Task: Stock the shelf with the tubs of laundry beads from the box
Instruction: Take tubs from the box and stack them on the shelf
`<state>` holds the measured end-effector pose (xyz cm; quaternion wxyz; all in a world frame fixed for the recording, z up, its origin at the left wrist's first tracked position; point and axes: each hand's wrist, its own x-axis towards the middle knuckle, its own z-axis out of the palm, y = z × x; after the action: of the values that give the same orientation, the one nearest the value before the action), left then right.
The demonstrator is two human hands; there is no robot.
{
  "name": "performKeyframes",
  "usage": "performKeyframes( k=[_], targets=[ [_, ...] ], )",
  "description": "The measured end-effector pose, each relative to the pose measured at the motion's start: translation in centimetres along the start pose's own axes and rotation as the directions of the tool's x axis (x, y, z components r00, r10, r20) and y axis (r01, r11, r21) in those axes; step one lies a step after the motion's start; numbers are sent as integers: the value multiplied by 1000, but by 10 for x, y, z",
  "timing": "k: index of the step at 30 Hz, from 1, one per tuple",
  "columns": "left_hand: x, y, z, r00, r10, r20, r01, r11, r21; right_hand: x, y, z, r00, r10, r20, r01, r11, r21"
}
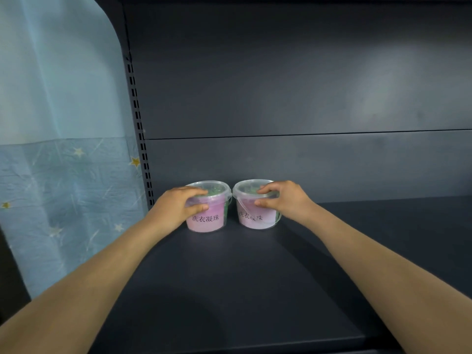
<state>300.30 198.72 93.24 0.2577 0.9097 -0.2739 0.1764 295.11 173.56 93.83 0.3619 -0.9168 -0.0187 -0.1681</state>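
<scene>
The left hand (176, 208) hides part of the left tub (210, 223), and print on the right tub (256, 222) is blurred

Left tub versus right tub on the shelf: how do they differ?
The left tub, held by the left hand, shows its label print squarely; the right tub, held by the right hand, has a clear handle crossing its print. Both stand upright on the shelf, pink-labelled, clear-lidded, slightly apart.

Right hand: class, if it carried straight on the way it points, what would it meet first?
The right hand grips the right tub. Pushed on leftward and back, that tub would probably bump the left tub before the back panel; depth is unclear.
</scene>
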Motion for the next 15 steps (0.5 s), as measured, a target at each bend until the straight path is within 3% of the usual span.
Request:
performKeyframes(
  k=[7, 15],
  targets=[
    [10, -8, 0, 999, -31, 13, 31, 999, -13, 23, 12, -8, 990, 3, 141, -31, 981, 192],
    [16, -16, -5, 996, -38, 78, 43, 997, -69, 36, 22, -27, 952, -5, 306, -37, 990, 133]
  ],
)
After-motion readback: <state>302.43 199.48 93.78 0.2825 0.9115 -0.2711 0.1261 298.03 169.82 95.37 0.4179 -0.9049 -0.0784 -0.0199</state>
